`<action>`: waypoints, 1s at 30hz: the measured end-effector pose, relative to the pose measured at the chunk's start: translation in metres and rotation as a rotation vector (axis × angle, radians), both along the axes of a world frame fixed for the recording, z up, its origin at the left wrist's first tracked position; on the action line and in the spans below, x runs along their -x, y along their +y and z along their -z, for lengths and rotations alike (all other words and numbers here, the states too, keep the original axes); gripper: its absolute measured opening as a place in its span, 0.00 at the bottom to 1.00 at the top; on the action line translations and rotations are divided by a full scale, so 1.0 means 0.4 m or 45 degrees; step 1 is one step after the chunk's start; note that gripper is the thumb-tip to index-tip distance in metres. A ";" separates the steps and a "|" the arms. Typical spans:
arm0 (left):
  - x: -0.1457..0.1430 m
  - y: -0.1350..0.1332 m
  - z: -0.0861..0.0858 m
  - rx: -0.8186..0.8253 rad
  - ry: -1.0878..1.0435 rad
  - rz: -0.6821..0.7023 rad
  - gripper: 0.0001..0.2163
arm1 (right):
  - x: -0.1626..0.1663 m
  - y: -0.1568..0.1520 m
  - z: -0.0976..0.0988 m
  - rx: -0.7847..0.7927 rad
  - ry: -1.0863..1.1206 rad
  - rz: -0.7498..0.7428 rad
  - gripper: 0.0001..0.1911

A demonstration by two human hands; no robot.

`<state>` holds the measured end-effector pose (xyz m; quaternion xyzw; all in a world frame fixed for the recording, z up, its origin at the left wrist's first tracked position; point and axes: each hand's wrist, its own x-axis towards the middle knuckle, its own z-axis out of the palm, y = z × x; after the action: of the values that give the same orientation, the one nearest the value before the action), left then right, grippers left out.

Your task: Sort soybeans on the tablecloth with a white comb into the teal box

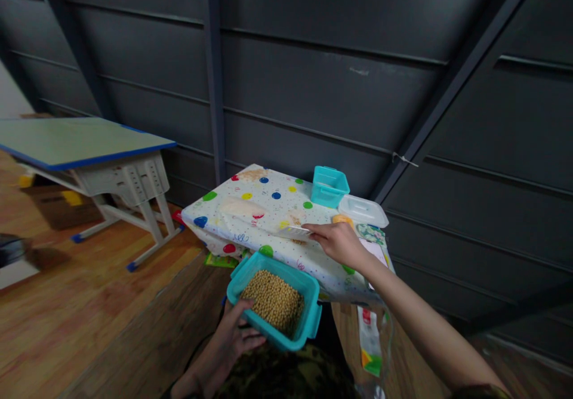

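My left hand [239,333] grips the near left wall of a teal plastic container [312,288], with its thumb over the rim. Yellowish round beans [275,300], like soybeans, fill its lower part. The container is tilted just in front of the table's near edge. Out over the table, my right hand [338,241] is closed on a thin, flat white scraper-like tool [293,232], whose exact kind I cannot make out. The tool is low over the tablecloth [286,255], beside a few scattered beans [298,242]. A pale whitish patch [242,206] lies to its left.
A second teal container [329,187] and a clear lid [363,211] stand at the back right. Nearby are an orange item [342,220] and a green patterned item [370,233]. A tan pile [251,175] lies at the far left corner. Another desk [80,139] stands left.
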<state>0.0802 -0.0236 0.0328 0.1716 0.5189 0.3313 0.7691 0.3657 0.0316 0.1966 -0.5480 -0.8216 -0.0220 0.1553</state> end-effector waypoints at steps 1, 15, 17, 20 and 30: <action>-0.002 -0.001 0.003 0.001 -0.004 0.006 0.26 | 0.004 -0.005 -0.001 0.000 0.005 -0.012 0.22; -0.021 0.000 -0.015 -0.030 -0.007 0.025 0.26 | -0.065 0.095 0.011 -0.003 0.111 -0.027 0.12; -0.021 0.000 -0.009 -0.045 0.007 0.017 0.27 | -0.062 0.096 0.009 -0.001 0.092 -0.032 0.11; -0.019 -0.002 0.000 -0.049 -0.008 0.018 0.29 | -0.048 0.085 -0.002 0.001 0.045 -0.033 0.11; -0.033 -0.013 -0.053 -0.030 0.029 -0.001 0.24 | -0.038 0.051 -0.024 0.066 0.022 -0.047 0.10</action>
<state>0.0933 -0.0288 0.0539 0.1841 0.5237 0.3357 0.7611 0.3810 0.0520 0.2061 -0.5367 -0.8306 0.0069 0.1484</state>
